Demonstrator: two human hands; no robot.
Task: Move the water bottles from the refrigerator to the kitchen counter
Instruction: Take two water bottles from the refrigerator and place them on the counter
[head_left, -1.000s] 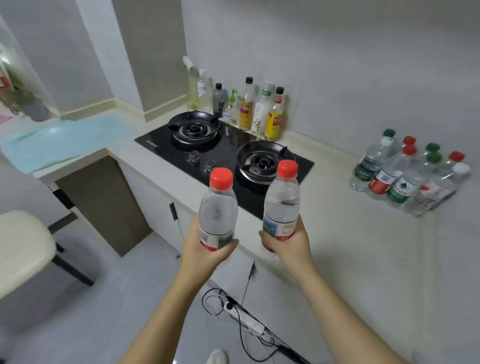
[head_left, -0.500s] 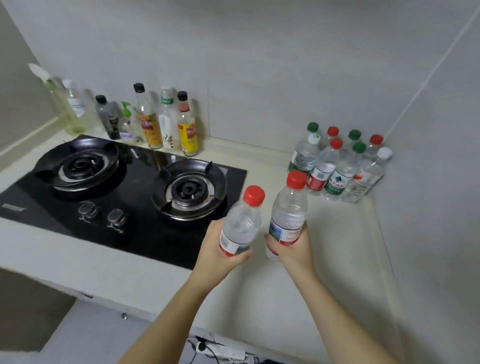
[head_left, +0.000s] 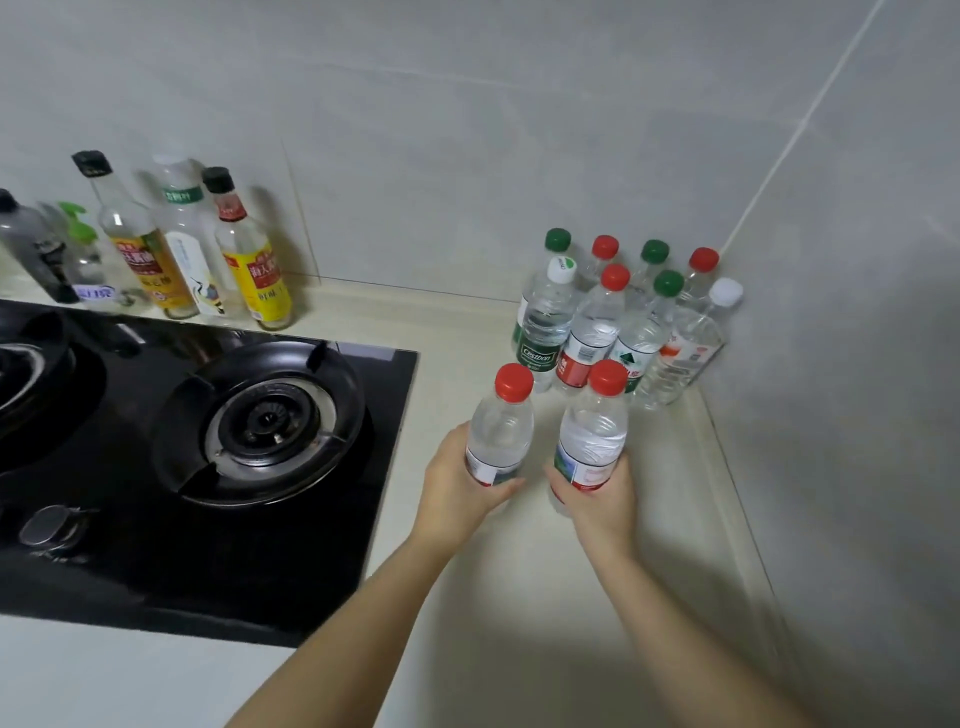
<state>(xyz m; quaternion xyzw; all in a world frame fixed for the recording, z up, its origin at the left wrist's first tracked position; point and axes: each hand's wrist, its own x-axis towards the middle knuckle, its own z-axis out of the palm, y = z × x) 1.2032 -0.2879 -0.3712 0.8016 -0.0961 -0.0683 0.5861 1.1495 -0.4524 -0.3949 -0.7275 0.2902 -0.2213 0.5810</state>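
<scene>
Kitchen, mid-task: a person holds two red-capped water bottles low over the counter (head_left: 545, 613). The left hand (head_left: 454, 491) has its grip clamped round the left bottle (head_left: 503, 428), and the right hand (head_left: 600, 501) round the right bottle (head_left: 593, 426), both just short of the bottle cluster (head_left: 618, 322) in the corner. They are best set down upright beside the front row without knocking it, clear of the hob (head_left: 260, 426). The hands hide both bases, so contact with the counter cannot be told. The refrigerator is out of view.

Clear plastic water bottles (head_left: 595, 332), glossy black glass hob (head_left: 322, 545), smooth matt cream counter (head_left: 545, 623).
</scene>
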